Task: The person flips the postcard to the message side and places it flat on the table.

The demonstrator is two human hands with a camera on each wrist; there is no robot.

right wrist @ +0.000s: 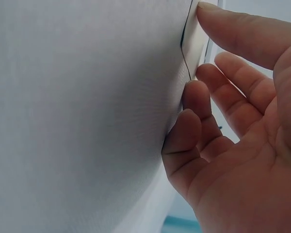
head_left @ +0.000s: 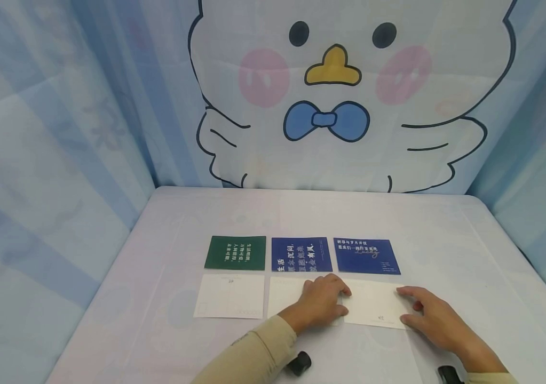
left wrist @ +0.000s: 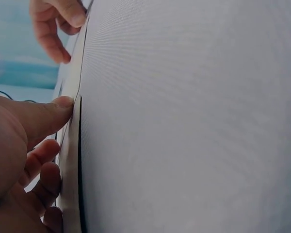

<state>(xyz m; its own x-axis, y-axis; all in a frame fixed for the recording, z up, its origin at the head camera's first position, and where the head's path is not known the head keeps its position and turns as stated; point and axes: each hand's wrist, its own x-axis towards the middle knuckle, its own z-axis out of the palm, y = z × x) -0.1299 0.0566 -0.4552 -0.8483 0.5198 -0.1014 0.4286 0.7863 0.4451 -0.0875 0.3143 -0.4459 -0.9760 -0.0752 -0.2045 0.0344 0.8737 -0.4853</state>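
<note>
A cream-white card lies at the right end of the near row, slightly askew, between the two hands. My left hand rests over the right part of the middle white card, its fingertips and thumb at the left edge of the right-hand card. My right hand touches the right-hand card's right edge with thumb and fingertips, fingers loosely bent. In the right wrist view, the thumb lies on the card's surface. The left wrist view shows the left thumb near where two card edges meet.
A third white card lies at the left of the near row. Behind stand a green card and two blue cards, one in the middle and one at right. Patterned curtains surround the table.
</note>
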